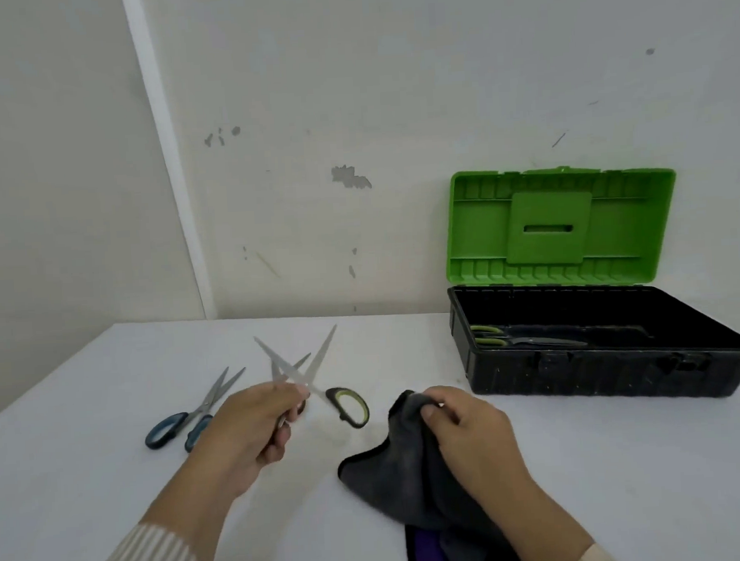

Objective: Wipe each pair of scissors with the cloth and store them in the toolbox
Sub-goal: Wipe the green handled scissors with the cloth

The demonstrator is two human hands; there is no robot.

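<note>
— Which way are the scissors pointing?

— The left hand (pixel 255 423) is holding up a black-and-green pair (pixel 313 382), spread wide into an X. Both blade tips are aiming up and away toward the wall, and one looped handle is hanging out to the right of the fist. The fingers (pixel 278 446) are closing around the other handle, I think; it's blurred there.

— And the cloth?

— The right hand (pixel 462 430) is pinching the dark grey cloth (pixel 395 472), thumb and fingers clamping its top fold, while the rest is trailing down onto the white worktop (pixel 626 460), just right of the scissors.

— How many pairs altogether?

— Three, as far as I can see. A blue-handled pair (pixel 195 411) is lying on the worktop left of the hand, tips pointing up and right. Another green-handled pair (pixel 517 337) is lying lengthwise in the open toolbox (pixel 600 379), blades pointing right, green lid (pixel 558 227) standing upright.
</note>
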